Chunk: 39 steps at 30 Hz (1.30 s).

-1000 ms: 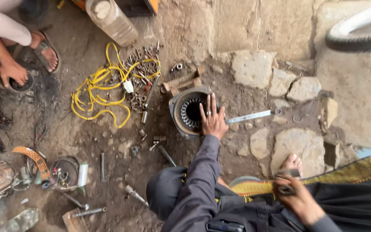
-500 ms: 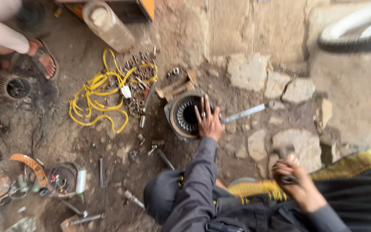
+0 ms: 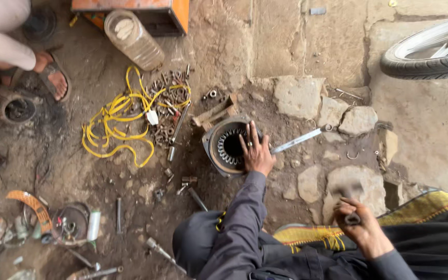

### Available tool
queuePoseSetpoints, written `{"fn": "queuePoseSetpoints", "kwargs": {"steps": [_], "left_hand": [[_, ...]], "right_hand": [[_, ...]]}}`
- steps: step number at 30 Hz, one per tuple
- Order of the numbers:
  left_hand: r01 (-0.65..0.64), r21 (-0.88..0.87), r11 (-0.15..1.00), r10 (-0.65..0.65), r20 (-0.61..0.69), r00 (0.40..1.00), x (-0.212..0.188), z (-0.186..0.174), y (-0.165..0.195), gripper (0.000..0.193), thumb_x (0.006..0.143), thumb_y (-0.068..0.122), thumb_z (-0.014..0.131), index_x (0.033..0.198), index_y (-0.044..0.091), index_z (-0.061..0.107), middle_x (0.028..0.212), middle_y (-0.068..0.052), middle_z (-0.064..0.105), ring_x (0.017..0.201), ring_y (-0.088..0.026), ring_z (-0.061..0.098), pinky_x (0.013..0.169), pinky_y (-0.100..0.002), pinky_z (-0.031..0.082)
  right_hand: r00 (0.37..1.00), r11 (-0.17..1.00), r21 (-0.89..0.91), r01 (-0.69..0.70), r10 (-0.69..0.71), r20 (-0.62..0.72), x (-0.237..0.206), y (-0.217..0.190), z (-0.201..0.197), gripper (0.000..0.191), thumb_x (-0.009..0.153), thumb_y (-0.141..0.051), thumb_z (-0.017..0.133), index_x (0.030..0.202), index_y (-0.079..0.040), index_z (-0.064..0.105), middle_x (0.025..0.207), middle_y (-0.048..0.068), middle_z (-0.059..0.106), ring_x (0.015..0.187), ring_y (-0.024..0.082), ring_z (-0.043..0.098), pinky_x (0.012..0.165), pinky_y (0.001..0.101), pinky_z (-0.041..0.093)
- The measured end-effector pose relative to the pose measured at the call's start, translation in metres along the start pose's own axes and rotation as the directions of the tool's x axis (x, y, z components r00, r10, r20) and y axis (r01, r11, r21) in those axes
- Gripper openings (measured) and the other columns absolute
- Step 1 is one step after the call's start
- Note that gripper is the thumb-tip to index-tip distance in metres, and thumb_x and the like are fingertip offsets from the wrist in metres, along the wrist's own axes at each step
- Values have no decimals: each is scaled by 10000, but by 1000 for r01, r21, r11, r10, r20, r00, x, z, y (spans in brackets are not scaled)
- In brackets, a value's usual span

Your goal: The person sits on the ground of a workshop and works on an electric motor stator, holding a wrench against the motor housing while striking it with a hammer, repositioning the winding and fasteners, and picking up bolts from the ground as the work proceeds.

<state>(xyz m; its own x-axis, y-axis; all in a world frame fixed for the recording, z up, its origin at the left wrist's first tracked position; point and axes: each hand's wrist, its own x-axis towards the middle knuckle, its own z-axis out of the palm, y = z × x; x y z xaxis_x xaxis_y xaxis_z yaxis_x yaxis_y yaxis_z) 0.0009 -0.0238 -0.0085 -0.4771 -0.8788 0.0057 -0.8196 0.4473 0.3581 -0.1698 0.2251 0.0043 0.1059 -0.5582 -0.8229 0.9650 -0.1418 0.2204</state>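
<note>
Head view: stator bore faces up under left hand

Tool in right hand blurred — unidentifiable; tyre cut off by right edge.

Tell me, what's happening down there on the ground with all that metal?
A person crouches over dirt and stones. Their left hand rests flat on a round motor housing with a toothed ring inside, a long metal rod lying beside it. Their right hand grips a dark tool, blurred, seemingly a hammer. Yellow wire and loose bolts lie nearby; another person's sandalled foot shows at upper left.
</note>
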Motion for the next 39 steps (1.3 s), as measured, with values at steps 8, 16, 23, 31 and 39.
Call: {"fn": "queuePoseSetpoints", "kwargs": {"steps": [8, 16, 23, 31, 39], "left_hand": [[35, 45, 998, -36, 23, 999, 7, -9, 17, 785, 669, 411, 850, 1360, 142, 594, 1688, -240, 37, 1573, -380, 58, 1231, -629, 66], [121, 109, 987, -138, 164, 977, 27, 19, 14, 503, 824, 375, 769, 1254, 163, 619, 1691, -282, 24, 1598, -407, 60, 1244, -659, 32], [67, -5, 998, -67, -172, 983, 21, 14, 19, 400, 820, 263, 764, 1187, 155, 645, 1710, -234, 110, 1591, -404, 130, 1254, -637, 81], [122, -1, 993, -122, -28, 992, 26, 10, 25, 463, 743, 278, 815, 1152, 145, 644, 1688, -252, 98, 1586, -402, 97, 1250, -633, 71], [111, -31, 993, -114, -97, 989, 31, 9, 23, 541, 719, 312, 827, 1199, 135, 652, 1697, -246, 91, 1580, -398, 95, 1246, -619, 77]], "right_hand": [[967, 997, -72, 22, -3, 253, 43, 5, 102, 213, 1057, -73, 547, 868, -76, 448, 686, -21, 419, 569, 62, 428, 494, 218, 404], [993, 979, 171, -111, 116, -23, 4, -44, -2, 250, 1020, -88, 556, 794, -138, 463, 644, -56, 463, 513, 51, 450, 465, 192, 438], [975, 970, -179, 162, -128, 184, 75, 7, 111, 185, 1038, -96, 531, 865, -110, 466, 678, -26, 434, 560, 94, 412, 499, 248, 409], [978, 997, -60, 58, -45, 203, 12, -61, 53, 256, 1034, -67, 556, 808, -126, 451, 641, -48, 428, 503, 63, 395, 438, 217, 377], [929, 889, -270, 370, -355, 105, 82, -13, 122, 169, 1033, -106, 519, 882, -102, 444, 684, -20, 456, 576, 94, 461, 541, 250, 452]]}}
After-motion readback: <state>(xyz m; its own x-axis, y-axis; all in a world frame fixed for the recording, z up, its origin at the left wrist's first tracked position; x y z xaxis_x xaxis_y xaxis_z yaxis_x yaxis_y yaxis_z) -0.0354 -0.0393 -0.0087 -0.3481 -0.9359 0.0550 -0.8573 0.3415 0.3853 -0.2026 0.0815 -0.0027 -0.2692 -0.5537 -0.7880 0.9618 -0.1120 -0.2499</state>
